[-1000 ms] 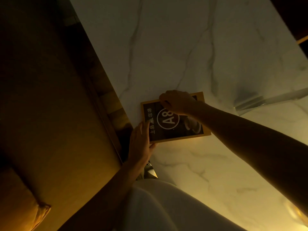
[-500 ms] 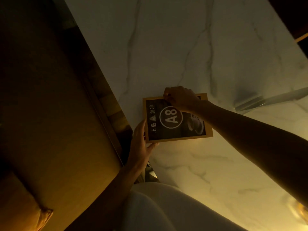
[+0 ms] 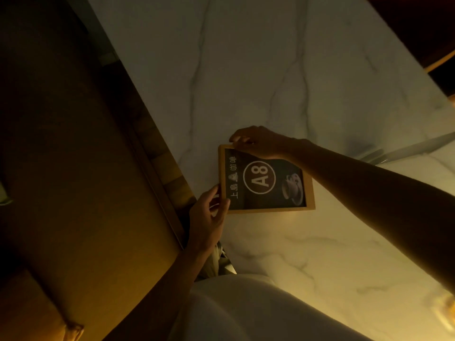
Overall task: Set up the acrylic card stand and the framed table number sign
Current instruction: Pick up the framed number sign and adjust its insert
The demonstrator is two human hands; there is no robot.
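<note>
The framed table number sign has a light wooden frame and a dark face with "A8" in a circle and a coffee cup picture. It is on the white marble table, near the left edge. My left hand pinches its near left corner. My right hand grips the far top edge, with the forearm crossing over the sign's right side. A clear, flat piece, perhaps the acrylic card stand, lies at the right of the table.
The light is dim and warm. A wooden bench or seat runs along the left of the table. My pale clothing fills the bottom centre. A faint glassy object sits at the bottom right corner.
My right hand has slid from over the "A8" face to the sign's far edge, uncovering the face. The sign has turned slightly. My left hand keeps the near corner.
</note>
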